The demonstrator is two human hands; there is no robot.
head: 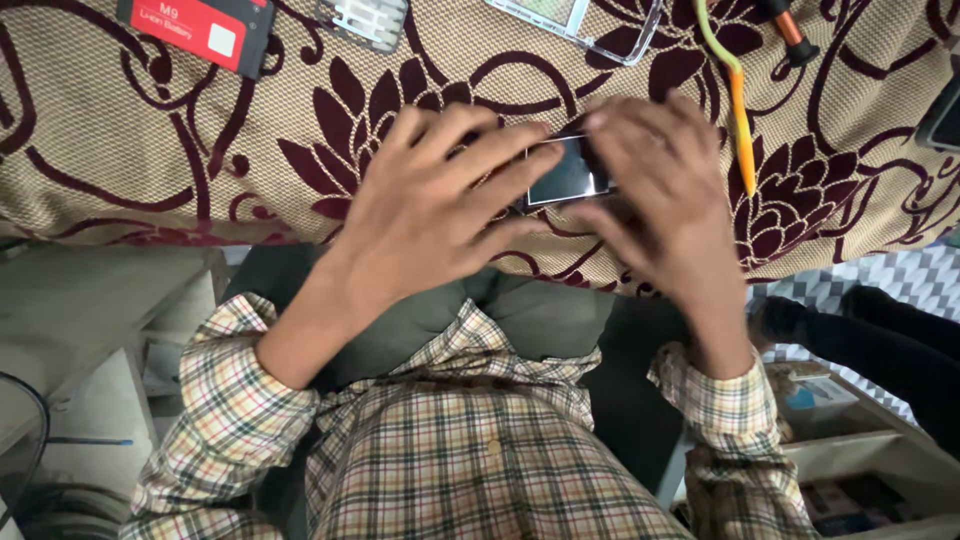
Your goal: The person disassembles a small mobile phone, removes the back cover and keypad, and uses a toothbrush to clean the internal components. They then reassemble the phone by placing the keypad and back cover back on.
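Observation:
A small dark phone [568, 172] with a glossy screen lies at the near edge of the cloth-covered table [120, 140]. My left hand [430, 210] grips its left end, fingers spread over the top. My right hand [655, 190] covers its right end, fingers curled around it. Most of the phone's body is hidden under both hands.
A red phone battery [195, 30] lies at the far left, a grey keypad piece [368, 20] beside it, a clear phone frame [585, 22] farther right. An orange and green tool [738, 110] and an orange-handled screwdriver [792, 35] lie at the right. Another dark device [942, 118] sits at the right edge.

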